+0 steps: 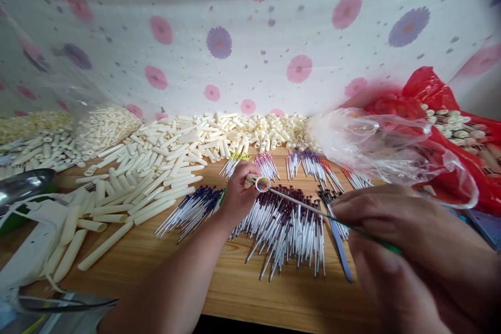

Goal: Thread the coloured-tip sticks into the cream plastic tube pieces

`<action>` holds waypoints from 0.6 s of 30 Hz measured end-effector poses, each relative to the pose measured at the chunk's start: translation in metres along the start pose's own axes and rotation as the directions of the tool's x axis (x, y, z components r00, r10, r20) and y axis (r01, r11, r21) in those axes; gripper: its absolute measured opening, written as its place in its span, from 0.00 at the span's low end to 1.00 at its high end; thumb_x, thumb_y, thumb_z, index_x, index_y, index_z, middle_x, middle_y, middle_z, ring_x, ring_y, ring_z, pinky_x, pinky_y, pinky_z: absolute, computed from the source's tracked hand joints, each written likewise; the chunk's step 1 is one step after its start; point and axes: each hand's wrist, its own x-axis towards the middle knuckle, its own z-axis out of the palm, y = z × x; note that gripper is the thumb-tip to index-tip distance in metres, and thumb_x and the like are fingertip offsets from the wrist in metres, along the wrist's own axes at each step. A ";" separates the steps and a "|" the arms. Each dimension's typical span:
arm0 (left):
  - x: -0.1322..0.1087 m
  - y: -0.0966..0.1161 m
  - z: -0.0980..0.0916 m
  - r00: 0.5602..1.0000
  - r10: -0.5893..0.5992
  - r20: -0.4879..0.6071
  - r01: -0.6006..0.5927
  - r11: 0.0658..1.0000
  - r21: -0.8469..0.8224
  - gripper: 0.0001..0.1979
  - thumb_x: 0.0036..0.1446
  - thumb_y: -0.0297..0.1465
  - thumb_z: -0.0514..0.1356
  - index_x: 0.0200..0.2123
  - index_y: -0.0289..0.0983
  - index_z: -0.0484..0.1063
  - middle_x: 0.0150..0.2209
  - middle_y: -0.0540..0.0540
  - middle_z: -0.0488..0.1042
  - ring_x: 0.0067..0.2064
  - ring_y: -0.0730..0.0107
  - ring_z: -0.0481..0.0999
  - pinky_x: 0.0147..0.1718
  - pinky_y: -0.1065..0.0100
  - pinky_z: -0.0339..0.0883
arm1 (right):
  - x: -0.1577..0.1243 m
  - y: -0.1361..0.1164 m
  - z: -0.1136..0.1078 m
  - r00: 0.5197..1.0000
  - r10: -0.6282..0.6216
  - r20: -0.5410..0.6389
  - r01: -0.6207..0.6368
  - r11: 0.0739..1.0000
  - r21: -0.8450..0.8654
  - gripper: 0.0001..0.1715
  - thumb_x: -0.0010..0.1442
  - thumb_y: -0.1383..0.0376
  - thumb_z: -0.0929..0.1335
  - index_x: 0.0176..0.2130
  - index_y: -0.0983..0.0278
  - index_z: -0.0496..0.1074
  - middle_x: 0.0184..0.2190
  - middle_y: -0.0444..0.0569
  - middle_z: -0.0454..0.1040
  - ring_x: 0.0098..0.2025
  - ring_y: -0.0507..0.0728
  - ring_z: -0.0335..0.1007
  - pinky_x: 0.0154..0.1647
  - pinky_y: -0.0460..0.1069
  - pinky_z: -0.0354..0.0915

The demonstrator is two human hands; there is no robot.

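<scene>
My left hand is closed around a short cream pen barrel. Its round open end faces me, and small coloured parts show inside it. Between the fingers of my right hand is a thin pen refill, white toward the barrel and green toward the hand. The far tip of the refill is at the barrel's opening; I cannot tell how deep it goes. Under and beside my left hand lies a broad heap of white refills with dark maroon ends. Blue-ended refills lie to its left.
Cream pen tubes are piled at left and along the back. Small bundles of pink-ended refills and other colours lie behind my hands. A blue strip-like tool, a clear plastic bag and a red bag are at right.
</scene>
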 end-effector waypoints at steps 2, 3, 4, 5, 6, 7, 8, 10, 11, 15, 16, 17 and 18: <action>0.000 0.000 0.000 1.000 -0.022 0.008 0.022 1.000 0.021 0.10 0.53 0.37 0.60 0.25 0.38 0.64 0.29 0.50 0.64 0.35 0.67 0.65 0.38 0.66 0.60 | 0.003 -0.003 0.006 1.000 0.021 -0.022 -0.022 1.000 -0.022 0.13 0.56 0.68 0.67 0.43 0.59 0.72 0.35 0.52 0.75 0.35 0.59 0.73 0.32 0.53 0.72; 0.000 0.000 0.001 0.999 -0.030 0.012 0.030 0.999 0.030 0.11 0.53 0.37 0.60 0.25 0.38 0.64 0.29 0.49 0.65 0.35 0.67 0.65 0.38 0.66 0.60 | 0.005 -0.003 0.009 1.000 0.008 -0.022 -0.008 1.000 -0.022 0.11 0.56 0.67 0.67 0.41 0.59 0.73 0.34 0.51 0.76 0.34 0.58 0.73 0.32 0.52 0.72; 0.000 0.001 0.001 0.999 -0.032 0.016 0.032 0.999 0.035 0.11 0.53 0.37 0.60 0.25 0.38 0.64 0.29 0.49 0.65 0.35 0.67 0.65 0.38 0.65 0.60 | 0.008 -0.002 0.011 1.000 -0.027 -0.010 0.027 1.000 -0.016 0.10 0.57 0.66 0.66 0.40 0.59 0.73 0.33 0.51 0.76 0.32 0.58 0.73 0.30 0.51 0.72; 0.000 0.002 0.001 0.999 -0.027 0.017 0.026 0.999 0.035 0.11 0.53 0.37 0.60 0.25 0.38 0.64 0.29 0.49 0.65 0.35 0.67 0.65 0.38 0.65 0.61 | 0.011 -0.001 0.013 0.998 -0.065 0.000 0.065 0.998 -0.015 0.09 0.56 0.67 0.66 0.39 0.59 0.73 0.32 0.51 0.76 0.31 0.57 0.74 0.29 0.50 0.72; 0.000 0.003 0.001 1.000 -0.017 0.019 0.017 0.999 0.033 0.11 0.53 0.37 0.60 0.25 0.39 0.64 0.29 0.49 0.65 0.35 0.67 0.65 0.38 0.65 0.60 | 0.013 0.000 0.015 0.996 -0.085 0.010 0.085 0.996 -0.023 0.08 0.56 0.68 0.66 0.38 0.59 0.73 0.30 0.51 0.76 0.30 0.56 0.74 0.29 0.49 0.72; 0.000 0.004 0.001 1.000 -0.006 0.021 0.005 1.000 0.030 0.10 0.53 0.37 0.59 0.25 0.39 0.64 0.29 0.49 0.66 0.35 0.67 0.65 0.38 0.65 0.60 | 0.015 0.001 0.016 0.995 -0.101 0.020 0.102 0.994 -0.032 0.09 0.55 0.70 0.66 0.37 0.60 0.73 0.30 0.51 0.76 0.30 0.56 0.74 0.29 0.49 0.72; 0.000 0.005 0.002 1.000 0.004 0.022 -0.004 1.000 0.030 0.10 0.54 0.37 0.59 0.25 0.39 0.64 0.29 0.50 0.66 0.35 0.67 0.65 0.38 0.65 0.60 | 0.017 0.001 0.018 0.993 -0.118 0.028 0.119 0.992 -0.036 0.09 0.55 0.71 0.66 0.36 0.60 0.72 0.29 0.50 0.76 0.30 0.56 0.74 0.30 0.49 0.73; 0.000 0.007 0.002 1.000 0.007 0.024 -0.008 0.999 0.033 0.10 0.54 0.37 0.59 0.25 0.39 0.65 0.29 0.50 0.66 0.35 0.67 0.65 0.38 0.65 0.60 | 0.017 0.002 0.021 0.990 -0.140 0.030 0.141 0.989 -0.037 0.11 0.54 0.73 0.66 0.37 0.59 0.71 0.31 0.50 0.76 0.32 0.56 0.74 0.32 0.50 0.73; 0.000 0.007 0.002 1.000 0.006 0.024 -0.007 0.999 0.033 0.11 0.54 0.38 0.59 0.25 0.39 0.64 0.29 0.50 0.66 0.35 0.67 0.65 0.38 0.64 0.60 | 0.017 0.002 0.023 0.988 -0.151 0.027 0.151 0.988 -0.034 0.12 0.54 0.73 0.66 0.37 0.59 0.70 0.32 0.51 0.76 0.33 0.56 0.74 0.33 0.51 0.74; 0.001 0.011 0.003 1.000 0.010 0.009 -0.010 1.000 0.015 0.14 0.53 0.42 0.59 0.24 0.40 0.63 0.28 0.49 0.64 0.34 0.66 0.65 0.36 0.63 0.61 | 0.015 0.005 0.032 0.984 -0.180 0.015 0.181 0.983 -0.036 0.13 0.52 0.75 0.67 0.37 0.60 0.68 0.33 0.52 0.76 0.34 0.55 0.74 0.35 0.50 0.73; 0.001 0.013 0.003 1.000 0.009 0.011 -0.009 1.000 0.016 0.15 0.53 0.43 0.59 0.24 0.40 0.63 0.28 0.48 0.64 0.34 0.66 0.64 0.36 0.62 0.61 | 0.014 0.006 0.034 0.984 -0.179 0.015 0.179 0.983 -0.042 0.13 0.52 0.75 0.66 0.37 0.60 0.68 0.33 0.51 0.76 0.35 0.55 0.74 0.35 0.50 0.73; 0.000 0.013 0.004 1.000 0.007 0.014 -0.007 1.000 0.018 0.16 0.53 0.45 0.59 0.23 0.40 0.63 0.28 0.48 0.64 0.34 0.65 0.64 0.35 0.62 0.61 | 0.014 0.007 0.037 0.984 -0.177 0.012 0.178 0.983 -0.048 0.13 0.52 0.75 0.66 0.37 0.60 0.68 0.33 0.51 0.76 0.35 0.55 0.74 0.35 0.50 0.73; 0.000 0.014 0.004 1.000 0.007 0.021 -0.008 1.000 0.019 0.16 0.52 0.46 0.59 0.23 0.40 0.63 0.28 0.48 0.63 0.34 0.65 0.64 0.35 0.61 0.61 | 0.013 0.008 0.038 0.985 -0.174 0.006 0.174 0.983 -0.052 0.13 0.53 0.75 0.66 0.36 0.60 0.68 0.32 0.51 0.75 0.35 0.54 0.74 0.35 0.49 0.73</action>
